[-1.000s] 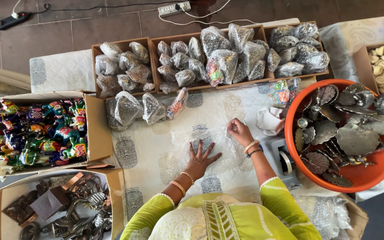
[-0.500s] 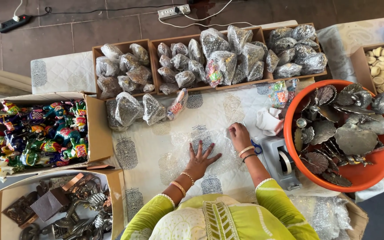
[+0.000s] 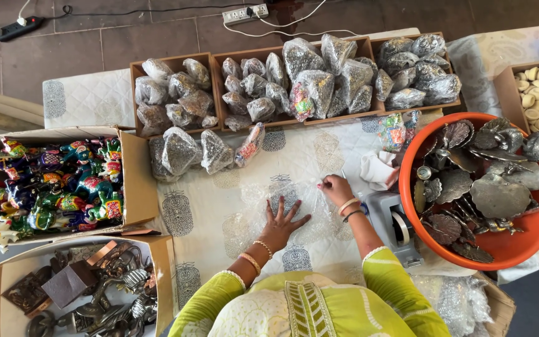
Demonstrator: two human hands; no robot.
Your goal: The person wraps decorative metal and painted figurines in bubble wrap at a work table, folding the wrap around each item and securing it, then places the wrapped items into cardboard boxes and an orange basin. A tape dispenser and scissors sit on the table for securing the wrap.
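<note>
**Hands flatten a clear wrap sheet on the desk**

Both hands lie on a sheet of clear bubble wrap (image 3: 285, 209) spread on the printed cloth of the desk (image 3: 207, 212). From the sheet outward, the largest thing is the orange tub (image 3: 534, 240) to its right, heaped with silver-grey metal trays and shell-shaped dishes. Beyond the sheet's far edge stand three brown trays (image 3: 219, 62) packed with bubble-wrapped bundles, and a few more bundles (image 3: 182, 150) lie loose just past its far left corner. Left of the sheet sits a cardboard box of brightly painted figurines (image 3: 57, 187), and nearer the person on that side a second box of dark metal pieces (image 3: 82, 290). Close by the sheet's right edge are a grey tape dispenser (image 3: 397, 224) and a crumpled white cloth (image 3: 378, 170).

The left hand (image 3: 280, 224) is pressed flat on the middle of the sheet, fingers spread wide, gripping nothing. The right hand (image 3: 337, 189) rests at the sheet's far right part with fingertips drawn together, apparently pinching the plastic or something small on it; which one cannot be told.

The step in hand looks like smoothing out the wrap. A next move would call for an item set at the sheet's middle, with tape within reach on the right.
</note>
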